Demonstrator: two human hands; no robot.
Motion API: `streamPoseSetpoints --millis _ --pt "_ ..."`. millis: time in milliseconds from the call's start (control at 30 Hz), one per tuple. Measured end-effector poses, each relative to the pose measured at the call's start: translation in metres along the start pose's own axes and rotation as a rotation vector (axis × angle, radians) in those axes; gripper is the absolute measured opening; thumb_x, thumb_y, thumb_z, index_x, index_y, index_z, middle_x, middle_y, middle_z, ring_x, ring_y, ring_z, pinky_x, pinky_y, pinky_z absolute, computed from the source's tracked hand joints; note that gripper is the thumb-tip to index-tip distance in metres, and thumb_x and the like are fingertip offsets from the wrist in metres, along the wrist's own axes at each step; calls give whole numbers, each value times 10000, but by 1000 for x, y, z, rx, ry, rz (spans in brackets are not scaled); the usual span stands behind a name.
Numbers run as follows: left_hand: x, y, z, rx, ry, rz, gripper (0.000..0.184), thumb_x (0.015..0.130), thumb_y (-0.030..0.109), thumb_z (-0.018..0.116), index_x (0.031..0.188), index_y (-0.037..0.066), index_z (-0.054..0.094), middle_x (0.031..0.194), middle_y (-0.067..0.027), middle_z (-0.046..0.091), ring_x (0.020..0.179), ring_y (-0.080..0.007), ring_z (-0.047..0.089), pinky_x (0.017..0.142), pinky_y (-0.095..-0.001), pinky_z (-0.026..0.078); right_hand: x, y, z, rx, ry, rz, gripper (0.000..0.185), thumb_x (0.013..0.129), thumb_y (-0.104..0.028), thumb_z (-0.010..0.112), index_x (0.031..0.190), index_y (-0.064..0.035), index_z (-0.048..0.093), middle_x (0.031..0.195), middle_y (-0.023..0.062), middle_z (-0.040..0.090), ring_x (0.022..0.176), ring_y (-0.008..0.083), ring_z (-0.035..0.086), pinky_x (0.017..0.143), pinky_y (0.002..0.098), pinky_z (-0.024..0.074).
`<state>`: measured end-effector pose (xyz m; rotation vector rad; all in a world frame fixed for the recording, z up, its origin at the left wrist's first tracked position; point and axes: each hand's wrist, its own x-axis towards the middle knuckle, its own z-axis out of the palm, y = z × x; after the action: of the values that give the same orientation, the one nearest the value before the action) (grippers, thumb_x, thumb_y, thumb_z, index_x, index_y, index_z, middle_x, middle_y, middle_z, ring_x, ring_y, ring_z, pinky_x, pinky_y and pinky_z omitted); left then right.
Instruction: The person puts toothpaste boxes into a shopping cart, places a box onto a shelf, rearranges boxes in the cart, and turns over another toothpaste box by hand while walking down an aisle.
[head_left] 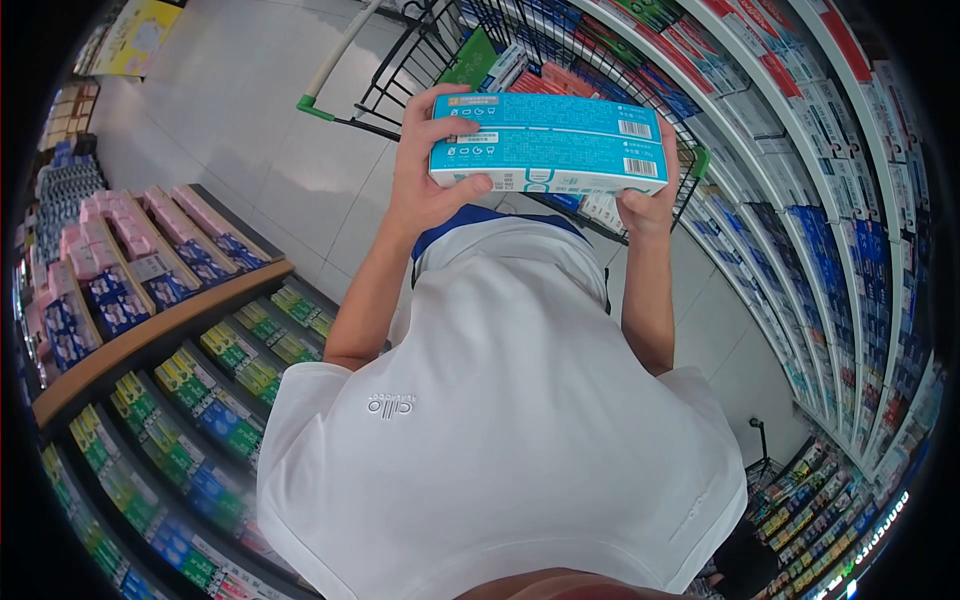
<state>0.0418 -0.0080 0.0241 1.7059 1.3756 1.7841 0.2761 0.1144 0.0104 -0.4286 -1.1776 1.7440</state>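
In the head view I hold two blue toothpaste boxes (pixel 550 152) close together, side by side, with small icons, barcodes and a white edge facing me. My left hand (pixel 425 165) wraps around their left end, its thumb on the near edge and a finger reaching over the printed side. At the other end, my right hand (pixel 652 195) grips the right side with its thumb near the lower corner; most of its fingers are hidden behind the boxes. Beneath and beyond them is a black wire shopping cart (pixel 360 103), partly covered by the boxes.
Several packages (pixel 560 83) lie inside the cart, red and green ones among them. Tall shelves (pixel 815 130) of boxed goods curve along the right. On the left stands a display (pixel 160 318) with pink, blue and green packs. Grey tiled floor (pixel 270 130) runs between.
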Motion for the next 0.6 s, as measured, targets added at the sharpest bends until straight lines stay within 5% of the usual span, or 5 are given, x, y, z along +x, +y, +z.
streamPoseSetpoints --millis 600 --pt "4 2 1 -31 -12 -13 487 683 313 794 1057 87 579 1212 -202 426 1160 -345 458 915 -426 410 0 -1 -1 0 5 -30 919 527 -171 835 1303 3 373 1173 114 544 1089 213 560 941 332 461"
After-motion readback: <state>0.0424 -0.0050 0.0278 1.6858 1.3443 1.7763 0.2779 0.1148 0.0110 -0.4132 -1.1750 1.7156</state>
